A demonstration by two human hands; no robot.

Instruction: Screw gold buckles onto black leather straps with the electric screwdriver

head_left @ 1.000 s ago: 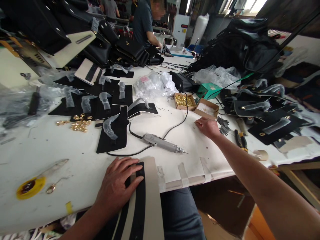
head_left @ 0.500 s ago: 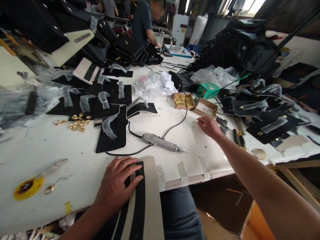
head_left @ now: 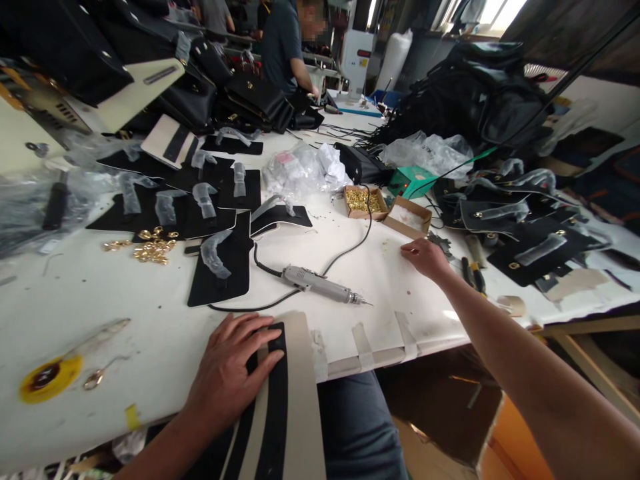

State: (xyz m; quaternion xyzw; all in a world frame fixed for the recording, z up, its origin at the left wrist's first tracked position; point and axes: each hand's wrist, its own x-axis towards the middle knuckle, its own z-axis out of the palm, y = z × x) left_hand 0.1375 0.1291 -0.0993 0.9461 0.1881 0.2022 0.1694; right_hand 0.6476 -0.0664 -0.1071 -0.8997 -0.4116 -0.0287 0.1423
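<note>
My left hand (head_left: 225, 367) lies flat with fingers spread on a beige panel (head_left: 303, 400) that bears two black strips (head_left: 275, 413). The panel rests over my lap and the table's front edge. My right hand (head_left: 425, 259) is over the table with its fingertips pinched together; anything between them is too small to make out. Tiny pale bits (head_left: 385, 245) lie just left of those fingertips. A grey electric screwdriver (head_left: 320, 285) rests on the table between my hands, its bit pointing right.
Behind my right hand are a carton of gold hardware (head_left: 365, 200), a carton with white contents (head_left: 407, 217) and a green box (head_left: 410, 180). Black panels with wrapped handles (head_left: 220, 267) lie left; others lie right. Pliers (head_left: 473, 273) and gold clasps (head_left: 155, 247) lie about. A co-worker (head_left: 283, 50) stands beyond.
My right hand has drawn slightly right, away from the tiny bits, with its fingertips closer together. My left hand stays on the panel. The view has shifted a little.
</note>
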